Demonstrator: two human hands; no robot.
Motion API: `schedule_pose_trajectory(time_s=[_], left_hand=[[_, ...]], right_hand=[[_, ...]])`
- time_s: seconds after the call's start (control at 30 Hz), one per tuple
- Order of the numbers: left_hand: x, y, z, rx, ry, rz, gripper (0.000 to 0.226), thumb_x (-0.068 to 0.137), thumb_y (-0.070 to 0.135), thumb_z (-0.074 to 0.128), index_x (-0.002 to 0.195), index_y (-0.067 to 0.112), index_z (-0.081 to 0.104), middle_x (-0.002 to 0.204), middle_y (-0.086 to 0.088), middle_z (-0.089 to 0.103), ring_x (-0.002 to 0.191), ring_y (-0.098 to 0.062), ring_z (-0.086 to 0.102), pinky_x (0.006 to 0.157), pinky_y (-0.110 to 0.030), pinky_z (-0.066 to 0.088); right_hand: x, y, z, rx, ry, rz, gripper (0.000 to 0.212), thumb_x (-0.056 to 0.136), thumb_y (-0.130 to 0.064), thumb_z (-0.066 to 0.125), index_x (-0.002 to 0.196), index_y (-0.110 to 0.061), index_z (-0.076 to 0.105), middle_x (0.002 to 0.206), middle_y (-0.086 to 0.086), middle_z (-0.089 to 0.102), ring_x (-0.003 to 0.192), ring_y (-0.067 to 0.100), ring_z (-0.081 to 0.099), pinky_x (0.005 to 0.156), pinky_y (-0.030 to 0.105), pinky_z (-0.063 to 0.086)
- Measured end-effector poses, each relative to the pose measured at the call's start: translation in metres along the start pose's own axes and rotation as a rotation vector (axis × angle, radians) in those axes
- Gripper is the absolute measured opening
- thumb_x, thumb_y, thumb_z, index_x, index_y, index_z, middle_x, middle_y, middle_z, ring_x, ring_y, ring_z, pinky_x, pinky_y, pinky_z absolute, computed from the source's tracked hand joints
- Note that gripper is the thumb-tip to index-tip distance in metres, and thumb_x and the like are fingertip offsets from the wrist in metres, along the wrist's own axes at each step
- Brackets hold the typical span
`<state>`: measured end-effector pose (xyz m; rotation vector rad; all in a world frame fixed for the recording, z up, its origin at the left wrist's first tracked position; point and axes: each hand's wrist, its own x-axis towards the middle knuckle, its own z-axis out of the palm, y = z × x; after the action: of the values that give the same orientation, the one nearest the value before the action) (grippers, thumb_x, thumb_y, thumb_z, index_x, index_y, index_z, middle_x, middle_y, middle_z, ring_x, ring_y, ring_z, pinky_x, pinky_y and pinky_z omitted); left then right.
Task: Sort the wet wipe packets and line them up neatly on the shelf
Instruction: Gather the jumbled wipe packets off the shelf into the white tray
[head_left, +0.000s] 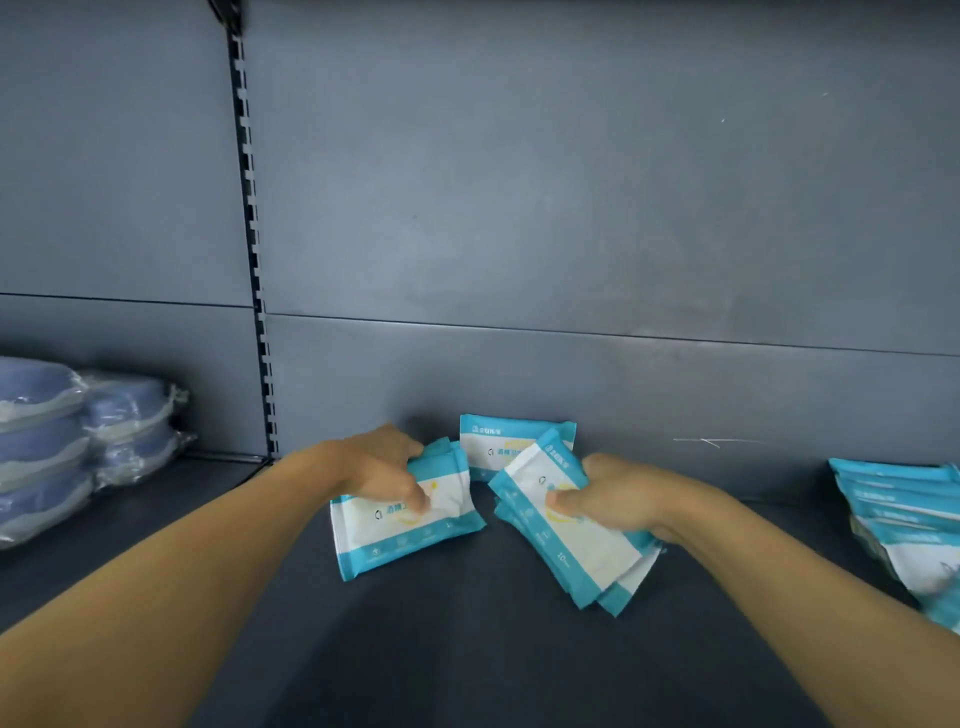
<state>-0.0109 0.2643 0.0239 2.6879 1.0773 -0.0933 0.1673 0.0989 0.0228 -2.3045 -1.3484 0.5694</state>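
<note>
White wet wipe packets with teal edges lie on the dark shelf (467, 649). My left hand (387, 467) grips a small stack of packets (395, 540), thumb on top. A second, fanned stack of packets (576, 551) tilts down to the right in the grip of my right hand (613, 493), thumb pressed on its top face. Between and behind the two hands, one packet (498, 441) leans upright against the back panel.
A slanted row of the same packets (904, 519) sits at the shelf's right edge. Blue items wrapped in clear plastic (78, 441) are stacked at the far left, beyond the slotted upright (254, 260). The grey back panel (623, 208) closes off the rear.
</note>
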Motion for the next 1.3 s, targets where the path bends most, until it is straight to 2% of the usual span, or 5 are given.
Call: schedule_pose_trajectory(time_s=[0.23, 0.5, 0.67, 0.83, 1.3], left_hand=[[-0.031, 0.011, 0.011, 0.229, 0.151, -0.003, 0.062, 0.087, 0.044, 0.057, 0.138, 0.020, 0.032, 0.129, -0.005, 0.054, 0.112, -0.027, 0.054, 0.093, -0.039, 0.046], [-0.098, 0.030, 0.016, 0.306, 0.262, 0.068, 0.048, 0.092, 0.042, 0.053, 0.124, 0.021, 0.024, 0.115, -0.004, 0.056, 0.089, -0.024, 0.051, 0.074, -0.035, 0.038], [-0.130, 0.049, 0.035, 0.321, 0.321, 0.114, 0.070, 0.089, 0.041, 0.058, 0.139, 0.023, 0.013, 0.120, -0.005, 0.056, 0.104, -0.027, 0.056, 0.079, -0.035, 0.040], [-0.145, 0.058, 0.043, 0.345, 0.387, 0.069, 0.061, 0.084, 0.050, 0.060, 0.130, 0.020, 0.034, 0.125, -0.002, 0.054, 0.112, -0.026, 0.054, 0.079, -0.034, 0.039], [-0.213, 0.071, 0.059, 0.285, 0.529, 0.201, 0.067, 0.088, 0.054, 0.053, 0.140, 0.025, 0.023, 0.118, -0.006, 0.058, 0.104, -0.030, 0.058, 0.071, -0.033, 0.037]], right_hand=[[-0.012, -0.026, 0.014, -0.294, 0.081, -0.021, 0.041, 0.088, -0.041, 0.060, 0.116, -0.013, 0.049, 0.116, 0.003, 0.055, 0.102, 0.022, 0.056, 0.088, 0.033, 0.049], [-0.064, -0.023, 0.004, -0.438, 0.257, -0.088, 0.050, 0.084, -0.043, 0.064, 0.121, -0.018, 0.041, 0.116, 0.000, 0.055, 0.103, 0.024, 0.056, 0.075, 0.032, 0.043], [-0.108, -0.011, 0.013, -0.477, 0.263, -0.137, 0.048, 0.086, -0.041, 0.063, 0.118, -0.023, 0.033, 0.104, -0.004, 0.053, 0.088, 0.020, 0.051, 0.067, 0.032, 0.038], [-0.131, -0.008, 0.026, -0.576, 0.324, -0.154, 0.057, 0.085, -0.045, 0.062, 0.129, -0.021, 0.035, 0.118, 0.002, 0.055, 0.103, 0.024, 0.056, 0.070, 0.032, 0.037], [-0.224, -0.001, 0.048, -0.548, 0.637, 0.032, 0.049, 0.089, -0.049, 0.054, 0.123, -0.017, 0.043, 0.115, 0.012, 0.060, 0.105, 0.035, 0.056, 0.071, 0.035, 0.034]])
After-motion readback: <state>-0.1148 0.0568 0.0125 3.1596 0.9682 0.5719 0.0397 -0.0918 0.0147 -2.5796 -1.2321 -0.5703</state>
